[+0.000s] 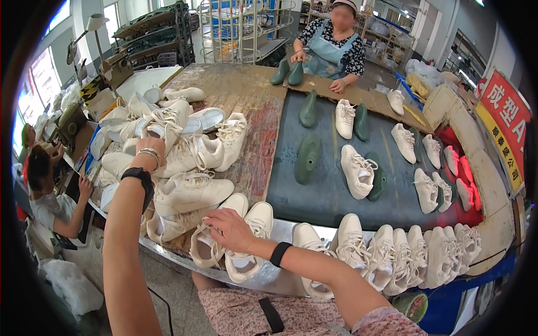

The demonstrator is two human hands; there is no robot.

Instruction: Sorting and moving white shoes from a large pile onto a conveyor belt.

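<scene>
My left hand [153, 148] reaches into a heap of off-white lace-up sneakers on the left of the worktable. It grips one sneaker [175, 116] near its opening, with the fingertips partly hidden by the shoe. At the table's front edge, my right hand [231, 228] is closed on the collar and laces of another off-white sneaker [203, 246], toe pointing away from me. A matching sneaker [261, 219] stands close beside it, partly under my wrist. Just behind that hand, more sneakers [193, 193] lie on their sides in the heap.
A dark conveyor belt [314, 204] carries sneakers and green shoe lasts [307, 158] toward a red-lit tunnel [473, 190]. Sneakers [384, 255] line its near metal edge. Across the table, a person in a blue apron [328, 53] touches green lasts. Another person [53, 201] works at left.
</scene>
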